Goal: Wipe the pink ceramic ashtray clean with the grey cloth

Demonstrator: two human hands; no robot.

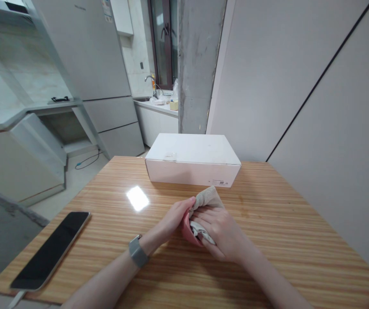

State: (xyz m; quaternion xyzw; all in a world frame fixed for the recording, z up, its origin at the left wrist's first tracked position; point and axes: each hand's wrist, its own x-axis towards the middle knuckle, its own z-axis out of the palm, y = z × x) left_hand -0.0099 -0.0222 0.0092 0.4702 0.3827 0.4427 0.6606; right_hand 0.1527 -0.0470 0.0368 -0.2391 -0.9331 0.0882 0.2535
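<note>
My left hand, with a grey band on its wrist, grips a pink cup-like vessel by its far left side. The vessel is tilted, its opening turned toward my right hand; whether it is a cup or a small bowl I cannot tell. My right hand presses a light beige cloth into the opening, its fingers partly hidden by the cloth and the rim. One part of the cloth sticks out beyond the far rim, and another bunched part shows below the fingers.
A white closed box lies on the far part of the wooden table. At the near left, a dark-screened phone with a white cable lies by the edge. A pale wall panel stands along the right; a kitchen sink is visible beyond.
</note>
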